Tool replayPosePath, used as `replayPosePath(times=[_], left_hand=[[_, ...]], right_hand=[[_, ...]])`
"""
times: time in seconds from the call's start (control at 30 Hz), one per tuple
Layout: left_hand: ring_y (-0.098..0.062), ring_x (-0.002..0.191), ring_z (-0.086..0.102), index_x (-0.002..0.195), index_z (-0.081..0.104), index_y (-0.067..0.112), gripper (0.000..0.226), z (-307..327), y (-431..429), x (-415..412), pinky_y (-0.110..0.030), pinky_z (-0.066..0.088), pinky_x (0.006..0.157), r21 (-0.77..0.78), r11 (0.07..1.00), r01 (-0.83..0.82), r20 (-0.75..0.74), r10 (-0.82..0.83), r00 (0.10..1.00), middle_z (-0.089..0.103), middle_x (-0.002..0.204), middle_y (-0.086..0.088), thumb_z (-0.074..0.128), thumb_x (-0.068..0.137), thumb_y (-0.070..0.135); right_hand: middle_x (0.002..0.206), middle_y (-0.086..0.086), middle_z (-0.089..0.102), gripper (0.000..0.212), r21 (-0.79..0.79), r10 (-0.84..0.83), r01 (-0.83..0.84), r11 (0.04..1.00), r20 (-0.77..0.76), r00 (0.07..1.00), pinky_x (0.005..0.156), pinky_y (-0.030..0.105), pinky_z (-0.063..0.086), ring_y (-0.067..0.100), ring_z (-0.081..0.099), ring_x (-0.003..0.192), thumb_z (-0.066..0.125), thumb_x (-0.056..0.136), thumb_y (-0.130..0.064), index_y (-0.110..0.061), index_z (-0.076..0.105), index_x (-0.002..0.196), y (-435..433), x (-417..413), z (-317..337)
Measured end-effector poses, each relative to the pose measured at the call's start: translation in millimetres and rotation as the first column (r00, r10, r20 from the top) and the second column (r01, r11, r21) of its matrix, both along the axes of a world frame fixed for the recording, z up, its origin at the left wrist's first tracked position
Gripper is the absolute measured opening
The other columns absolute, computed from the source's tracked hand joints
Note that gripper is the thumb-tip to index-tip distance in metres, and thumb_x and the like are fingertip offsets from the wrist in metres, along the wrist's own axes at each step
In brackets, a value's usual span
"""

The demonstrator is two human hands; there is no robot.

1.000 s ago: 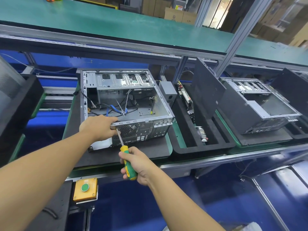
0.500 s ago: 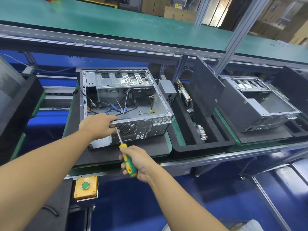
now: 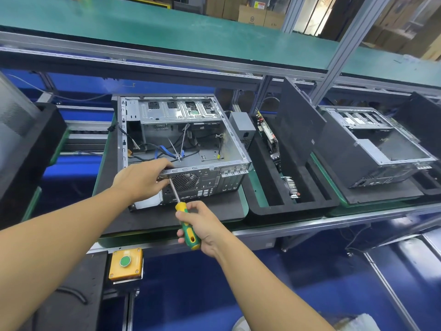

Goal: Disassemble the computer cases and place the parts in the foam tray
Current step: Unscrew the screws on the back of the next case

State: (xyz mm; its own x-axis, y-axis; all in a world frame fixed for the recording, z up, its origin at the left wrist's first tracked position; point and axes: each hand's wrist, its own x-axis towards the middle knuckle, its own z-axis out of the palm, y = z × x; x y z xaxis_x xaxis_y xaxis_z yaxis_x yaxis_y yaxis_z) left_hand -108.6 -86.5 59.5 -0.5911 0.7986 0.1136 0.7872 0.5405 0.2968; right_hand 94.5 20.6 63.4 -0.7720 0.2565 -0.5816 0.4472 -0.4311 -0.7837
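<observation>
Fingers of your right hand (image 3: pixel 202 225) are wrapped tight round the green-and-yellow plastic-handled screwdriver (image 3: pixel 187 226), shaft angled up-left w/ the tip on the rear panel of the open grey sheet-metal computer case (image 3: pixel 191 139), just beside the round fan grille (image 3: pixel 185 181). Your left hand (image 3: pixel 140 180) curls its fingers over that case's top rear edge, thumb right by the tip; can't tell if it pinches a screw. Risk, imo: the tip slips off the screw head and jabs that thumb, or a freed screw drops among the cables inside. The case lies on a black foam mat (image 3: pixel 222 209), near its front edge. The black foam tray (image 3: pixel 293 207) sits just to the right, holding circuit boards (image 3: pixel 268 134) & a dark side panel (image 3: pixel 298 125) stood upright. The green-topped shelf (image 3: pixel 167 29) overhead limits lifting.
</observation>
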Motion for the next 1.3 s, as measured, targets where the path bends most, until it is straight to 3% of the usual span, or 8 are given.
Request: replayPosePath(times=[0.2, 0.3, 0.43, 0.53, 0.63, 0.77, 1.0, 1.3], left_hand=[[-0.024, 0.06, 0.062, 0.123, 0.042, 0.041, 0.03, -3, -5, 2, -0.037, 0.052, 0.047, 0.003, 0.98, 0.197, -0.204, -0.192, 0.96, 0.046, 0.129, 0.023, 0.055, 0.098, 0.032], [-0.027, 0.046, 0.053, 0.118, 0.048, 0.033, 0.037, -6, -6, 0, -0.031, 0.043, 0.033, 0.014, 0.96, 0.279, -0.351, -0.257, 0.9, 0.051, 0.126, 0.013, 0.069, 0.09, 0.022], [-0.025, 0.047, 0.051, 0.104, 0.05, 0.027, 0.038, -13, -5, -3, -0.024, 0.033, 0.034, -0.013, 0.955, 0.297, -0.409, -0.276, 0.87, 0.052, 0.126, 0.01, 0.077, 0.082, 0.013], [-0.026, 0.054, 0.056, 0.099, 0.049, 0.021, 0.032, -17, -2, -5, -0.029, 0.039, 0.037, 0.041, 0.952, 0.302, -0.421, -0.257, 0.87, 0.058, 0.126, 0.006, 0.075, 0.083, 0.008], [-0.031, 0.075, 0.066, 0.096, 0.052, 0.017, 0.025, -16, 1, -4, -0.039, 0.052, 0.054, 0.122, 0.938, 0.325, -0.421, -0.248, 0.873, 0.066, 0.122, -0.005, 0.073, 0.085, 0.007], [-0.031, 0.09, 0.065, 0.092, 0.055, 0.011, 0.026, -16, 2, -1, -0.04, 0.055, 0.063, 0.098, 0.934, 0.343, -0.429, -0.272, 0.862, 0.066, 0.12, -0.01, 0.074, 0.081, -0.003], [-0.031, 0.07, 0.056, 0.091, 0.056, 0.005, 0.02, -5, 1, 6, -0.043, 0.051, 0.052, 0.055, 0.936, 0.347, -0.434, -0.291, 0.853, 0.061, 0.103, -0.013, 0.07, 0.082, -0.006], [-0.029, 0.063, 0.053, 0.086, 0.058, 0.002, 0.012, 4, 5, 14, -0.041, 0.047, 0.048, 0.027, 0.935, 0.354, -0.49, -0.297, 0.82, 0.057, 0.085, -0.014, 0.067, 0.091, 0.008]], right_hand=[[0.094, 0.01, 0.058, 0.026, -0.031, -0.025, 0.025, 0.999, 0.014, 1.0, 0.046, 0.027, 0.049, 0.014, 0.058, 0.054, 0.068, 0.093, -0.017, -0.021, 0.051, 0.113, -1, -1, 0], [0.093, 0.01, 0.058, 0.028, -0.042, -0.026, 0.026, 0.999, 0.008, 1.0, 0.047, 0.027, 0.048, 0.015, 0.059, 0.055, 0.069, 0.092, -0.018, -0.021, 0.052, 0.115, 0, 0, -1], [0.093, 0.009, 0.058, 0.029, -0.034, -0.006, 0.005, 0.999, -0.002, 1.0, 0.046, 0.027, 0.048, 0.014, 0.058, 0.055, 0.068, 0.092, -0.019, -0.02, 0.052, 0.116, 3, 1, 0], [0.091, 0.008, 0.059, 0.028, -0.014, 0.022, -0.022, 1.0, -0.003, 1.0, 0.046, 0.027, 0.048, 0.014, 0.057, 0.054, 0.067, 0.093, -0.019, -0.018, 0.051, 0.116, 6, 5, 1], [0.084, 0.005, 0.059, 0.024, -0.01, 0.041, -0.042, 0.999, -0.038, 0.998, 0.044, 0.026, 0.045, 0.014, 0.054, 0.052, 0.064, 0.092, -0.02, -0.015, 0.051, 0.111, 10, 12, -1], [0.075, 0.001, 0.059, 0.019, -0.043, -0.014, 0.01, 0.999, -0.105, 0.994, 0.044, 0.025, 0.042, 0.015, 0.05, 0.051, 0.062, 0.091, -0.02, -0.015, 0.05, 0.106, 20, 14, -1], [0.076, 0.001, 0.059, 0.019, -0.047, -0.029, 0.022, 0.999, -0.135, 0.99, 0.045, 0.026, 0.043, 0.015, 0.05, 0.052, 0.064, 0.089, -0.022, -0.016, 0.051, 0.102, 21, 11, 1], [0.078, 0.003, 0.058, 0.017, -0.035, -0.058, 0.054, 0.998, -0.129, 0.99, 0.046, 0.027, 0.043, 0.015, 0.05, 0.052, 0.063, 0.091, -0.021, -0.016, 0.051, 0.102, 16, 10, 1]])
